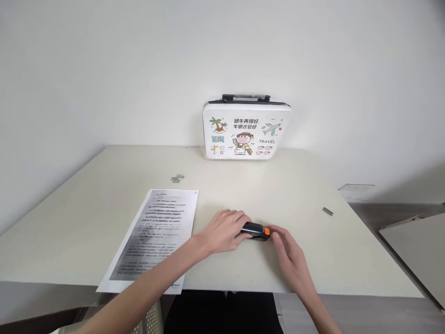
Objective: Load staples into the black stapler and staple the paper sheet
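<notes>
A black stapler (255,229) with an orange end lies low over the white table, pointing left to right. My left hand (225,230) is wrapped over its left part, so that end is hidden under the fingers. At the orange end, my right hand (289,253) has its thumb and fingertips closed against the stapler; what exactly they pinch there is too small to tell. To the left of my left hand lies a printed sheet of paper (162,227), its lower edge overhanging the table front and partly covered by my left forearm.
Several grey staple strips (176,179) lie beyond the paper, and another staple strip (327,211) lies at the right. A white cartoon-printed case (246,134) stands upright against the wall at the back of the table (313,185). The table's front edge is close to me.
</notes>
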{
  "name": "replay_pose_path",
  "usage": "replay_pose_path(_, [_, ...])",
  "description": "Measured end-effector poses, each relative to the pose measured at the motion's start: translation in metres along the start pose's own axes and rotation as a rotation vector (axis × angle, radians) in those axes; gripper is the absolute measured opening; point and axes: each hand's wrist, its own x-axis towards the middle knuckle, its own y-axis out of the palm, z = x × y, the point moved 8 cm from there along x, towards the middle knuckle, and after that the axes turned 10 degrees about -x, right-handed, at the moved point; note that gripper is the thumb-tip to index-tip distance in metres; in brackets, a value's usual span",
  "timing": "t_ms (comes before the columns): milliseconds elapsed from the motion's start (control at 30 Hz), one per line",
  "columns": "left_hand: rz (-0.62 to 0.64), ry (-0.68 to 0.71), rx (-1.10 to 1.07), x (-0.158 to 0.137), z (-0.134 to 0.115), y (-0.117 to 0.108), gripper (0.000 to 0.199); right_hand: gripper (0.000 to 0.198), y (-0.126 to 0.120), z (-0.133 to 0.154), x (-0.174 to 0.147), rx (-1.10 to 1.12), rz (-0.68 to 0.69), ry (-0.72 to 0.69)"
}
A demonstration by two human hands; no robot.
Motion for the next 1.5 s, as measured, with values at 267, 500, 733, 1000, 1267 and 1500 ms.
replay_pose_path(267, [-0.137, -0.107, -0.194, -0.008, 0.016, 0.013, 0.03, 0.049, 0.002, 0.007, 0.013, -0.046, 0.028, -0.019])
replay_pose_path(500, [-0.27, -0.222, -0.31, -0.045, 0.043, 0.01, 0.041, 0.051, 0.004, 0.003, 0.012, -0.069, -0.003, 0.031])
replay_pose_path(733, [-0.362, -0.228, -0.378, -0.052, 0.046, 0.013, 0.019, 0.05, 0.006, 0.004, 0.014, -0.066, -0.018, 0.019])
replay_pose_path(1000, [-0.398, -0.225, -0.42, -0.055, 0.052, 0.016, 0.014, 0.05, 0.008, 0.003, 0.014, -0.095, -0.036, 0.009])
replay_pose_path(1267, [-0.383, -0.233, -0.42, -0.054, 0.052, 0.018, 0.015, 0.05, 0.01, 0.006, 0.014, -0.123, -0.037, -0.011])
replay_pose_path(1500, [-0.328, -0.252, -0.368, -0.052, 0.049, 0.013, 0.013, 0.052, 0.013, 0.01, 0.011, -0.094, -0.005, -0.012])
